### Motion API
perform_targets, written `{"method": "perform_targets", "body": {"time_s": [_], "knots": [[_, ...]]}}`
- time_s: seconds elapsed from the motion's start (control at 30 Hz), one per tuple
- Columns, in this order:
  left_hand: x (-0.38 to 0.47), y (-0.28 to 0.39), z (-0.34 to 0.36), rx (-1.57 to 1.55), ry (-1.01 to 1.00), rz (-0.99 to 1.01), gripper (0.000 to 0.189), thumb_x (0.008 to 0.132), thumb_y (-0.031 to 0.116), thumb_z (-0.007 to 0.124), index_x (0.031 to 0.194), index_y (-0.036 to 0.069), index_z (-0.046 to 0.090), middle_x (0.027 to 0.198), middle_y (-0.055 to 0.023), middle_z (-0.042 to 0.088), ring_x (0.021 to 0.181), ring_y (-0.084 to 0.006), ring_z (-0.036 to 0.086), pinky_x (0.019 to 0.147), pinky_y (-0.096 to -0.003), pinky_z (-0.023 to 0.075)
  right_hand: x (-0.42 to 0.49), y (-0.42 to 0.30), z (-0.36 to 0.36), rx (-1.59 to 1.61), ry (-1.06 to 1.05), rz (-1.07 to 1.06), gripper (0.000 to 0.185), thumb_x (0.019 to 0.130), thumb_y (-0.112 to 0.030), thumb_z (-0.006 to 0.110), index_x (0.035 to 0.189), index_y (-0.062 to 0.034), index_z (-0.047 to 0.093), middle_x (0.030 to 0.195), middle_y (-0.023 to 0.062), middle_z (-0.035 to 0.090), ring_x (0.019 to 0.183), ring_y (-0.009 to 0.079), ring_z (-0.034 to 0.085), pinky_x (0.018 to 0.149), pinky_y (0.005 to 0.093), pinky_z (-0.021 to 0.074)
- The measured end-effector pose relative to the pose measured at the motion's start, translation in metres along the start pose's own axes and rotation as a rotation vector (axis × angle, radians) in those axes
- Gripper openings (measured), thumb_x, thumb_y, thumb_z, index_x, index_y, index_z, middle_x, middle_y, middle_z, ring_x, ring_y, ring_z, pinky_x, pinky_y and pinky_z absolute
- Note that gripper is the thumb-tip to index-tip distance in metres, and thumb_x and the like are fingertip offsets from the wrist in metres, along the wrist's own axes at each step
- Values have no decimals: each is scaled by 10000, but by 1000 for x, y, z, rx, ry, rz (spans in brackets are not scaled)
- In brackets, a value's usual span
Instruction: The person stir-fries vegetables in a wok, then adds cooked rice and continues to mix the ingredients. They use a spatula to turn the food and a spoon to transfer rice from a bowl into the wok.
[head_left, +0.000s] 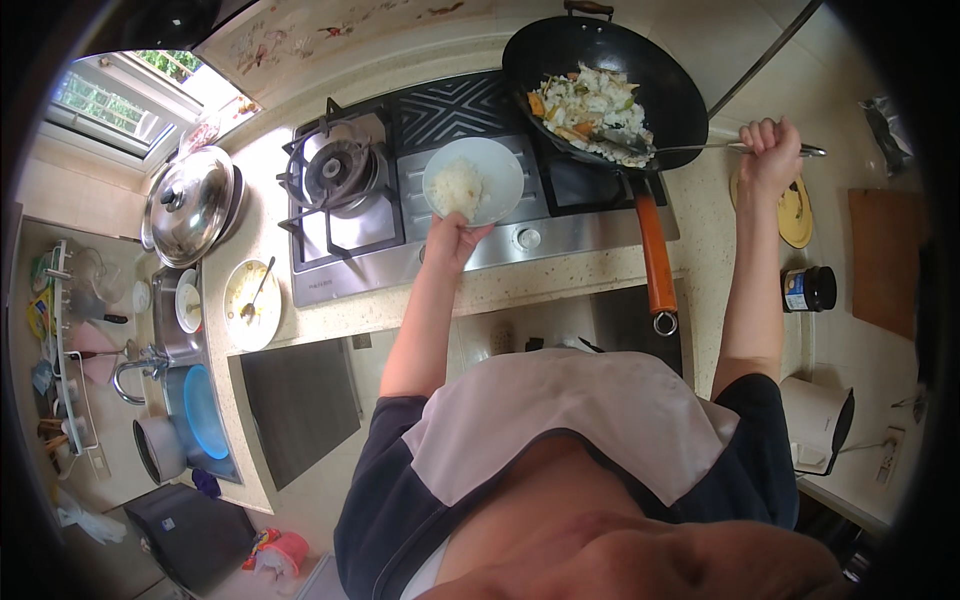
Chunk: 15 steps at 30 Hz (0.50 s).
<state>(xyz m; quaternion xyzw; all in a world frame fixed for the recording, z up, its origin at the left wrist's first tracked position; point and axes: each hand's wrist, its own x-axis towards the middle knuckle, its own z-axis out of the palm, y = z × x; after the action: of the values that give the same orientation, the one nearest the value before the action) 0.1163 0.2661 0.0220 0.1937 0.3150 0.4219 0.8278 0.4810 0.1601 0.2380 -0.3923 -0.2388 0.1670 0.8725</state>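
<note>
My left hand (454, 241) grips the near rim of a white plate (506, 176), which is held over the middle of the gas hob. White rice (457, 186) covers the plate's left part. My right hand (772, 154) is closed around the handle of a metal spatula (697, 148). The spatula's blade sits in the food at the wok's near side. Rice mixed with orange and green pieces (592, 109) lies in the black wok (679, 97), over the hob's right side. The wok's orange handle (654, 255) points toward me.
On the left, a bare burner (332, 166), a lidded pan (191, 202) and a dish with a spoon (255, 319) stand near the sink (176, 352). At right are a yellow plate (796, 214), a dark jar (814, 289) and a white appliance (814, 412).
</note>
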Motion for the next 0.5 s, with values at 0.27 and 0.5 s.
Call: {"method": "perform_targets", "body": {"time_s": [0.27, 0.5], "knots": [[-54, 47, 43, 41, -221, 128, 793, 696, -158, 339, 1420, 134, 200, 1395, -192, 353, 1252, -396, 423, 927, -537, 488, 10, -37, -18, 480, -230, 159, 298, 861, -104, 432, 600, -134, 291, 499, -25, 264, 427, 92, 244, 459, 254, 260], [-51, 59, 117, 261, -311, 214, 726, 712, -131, 401, 1381, 91, 225, 1329, -214, 401, 1170, -383, 505, 840, -482, 562, -7, -61, 19, 725, -441, 286, 306, 860, -105, 464, 585, -135, 333, 487, -39, 309, 404, 85, 259, 436, 238, 272]]}}
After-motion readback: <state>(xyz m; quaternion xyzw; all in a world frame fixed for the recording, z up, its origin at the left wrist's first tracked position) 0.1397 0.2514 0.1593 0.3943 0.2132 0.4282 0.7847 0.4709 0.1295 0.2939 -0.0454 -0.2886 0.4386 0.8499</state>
